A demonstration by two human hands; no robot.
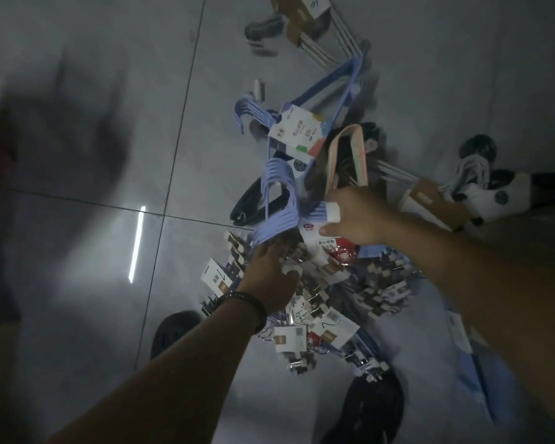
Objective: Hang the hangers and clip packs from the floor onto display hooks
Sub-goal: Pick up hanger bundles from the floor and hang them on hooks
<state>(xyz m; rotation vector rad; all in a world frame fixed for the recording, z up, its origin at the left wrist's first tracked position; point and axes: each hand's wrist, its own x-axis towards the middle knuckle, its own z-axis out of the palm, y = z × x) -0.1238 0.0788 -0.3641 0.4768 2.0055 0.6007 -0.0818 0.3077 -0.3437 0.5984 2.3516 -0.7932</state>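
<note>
I see the lavender hanger bundle (pixel 279 200) lifted just above the heap on the tiled floor (pixel 109 123), hooks pointing away from me. My right hand (pixel 354 221) is clamped on it at its paper card, thumb pressing the card and a taped finger curled over the top. My left hand (pixel 268 280) reaches in just below the bundle's near shoulder, its fingers buried among the clip packs (pixel 382 283); I cannot tell whether they grip anything. A beaded bracelet (pixel 250 302) sits on that wrist. Just beyond the bundle lie a second lavender set (pixel 297 126) with a card and a pink hanger (pixel 346 155). Black hangers (pixel 253 203) lie under the bundle, and pale banded hangers (pixel 314 33) lie far beyond it.
</note>
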